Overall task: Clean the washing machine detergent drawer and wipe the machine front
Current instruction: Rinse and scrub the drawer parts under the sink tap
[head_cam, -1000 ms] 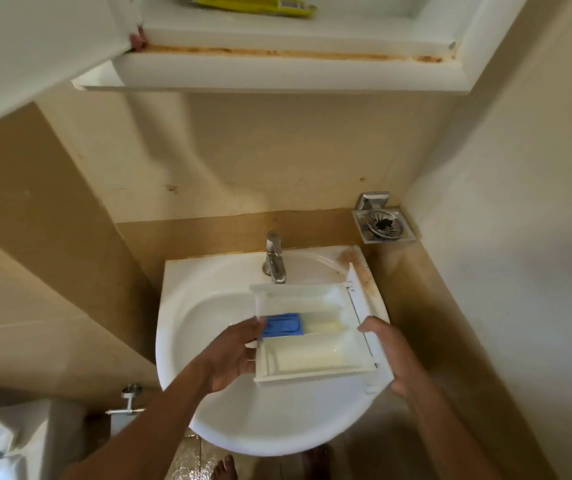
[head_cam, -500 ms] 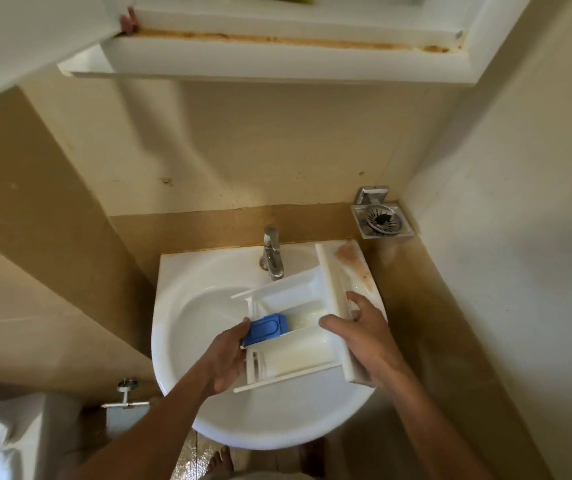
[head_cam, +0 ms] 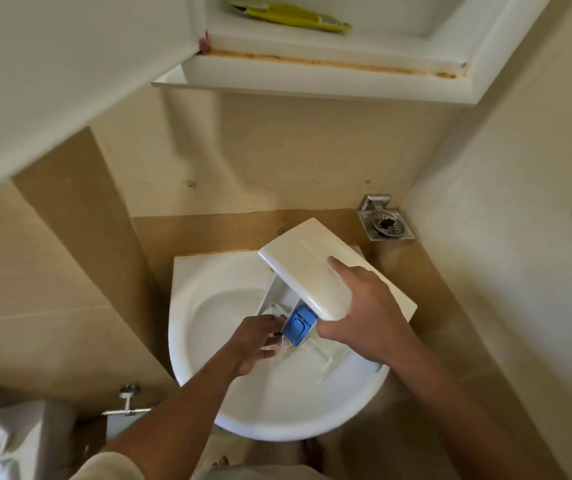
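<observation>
Head | white drawer tilted, blue insert showing | right hand, left hand: grip holding drawer

No words to read at this moment. Up on the far shelf the yellow packet carries a pale label patch and some dark print towards its right end, but it's all blur and not one letter comes out. Down over the sink, the blue cap in the drawer shows just a raised square outline, no mark I can make out.
</observation>
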Motion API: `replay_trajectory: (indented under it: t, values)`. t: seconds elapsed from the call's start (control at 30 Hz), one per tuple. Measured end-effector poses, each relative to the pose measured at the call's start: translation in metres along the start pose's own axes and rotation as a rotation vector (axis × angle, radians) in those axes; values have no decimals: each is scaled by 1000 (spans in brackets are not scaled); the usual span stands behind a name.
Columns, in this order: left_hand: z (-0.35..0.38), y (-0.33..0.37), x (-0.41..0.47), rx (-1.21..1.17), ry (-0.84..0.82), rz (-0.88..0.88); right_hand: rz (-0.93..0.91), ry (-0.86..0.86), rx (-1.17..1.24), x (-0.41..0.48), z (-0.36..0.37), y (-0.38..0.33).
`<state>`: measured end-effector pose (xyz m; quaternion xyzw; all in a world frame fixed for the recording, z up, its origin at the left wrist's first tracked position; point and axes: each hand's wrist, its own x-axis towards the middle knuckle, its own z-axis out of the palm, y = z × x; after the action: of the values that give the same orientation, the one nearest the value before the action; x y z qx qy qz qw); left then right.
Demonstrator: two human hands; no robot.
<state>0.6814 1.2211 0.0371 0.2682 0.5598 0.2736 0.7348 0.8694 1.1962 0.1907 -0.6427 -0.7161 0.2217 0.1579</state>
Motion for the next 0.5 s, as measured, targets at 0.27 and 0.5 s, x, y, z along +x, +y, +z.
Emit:
replay_trajectory:
  t: [0.27, 0.5]
  values:
    - [-6, 3, -15, 56, 25, 73, -100, -3, -104, -17, -12, -21]
    - [-4, 5, -28, -9, 18, 104, -222, 16, -201, -23, -23, -25]
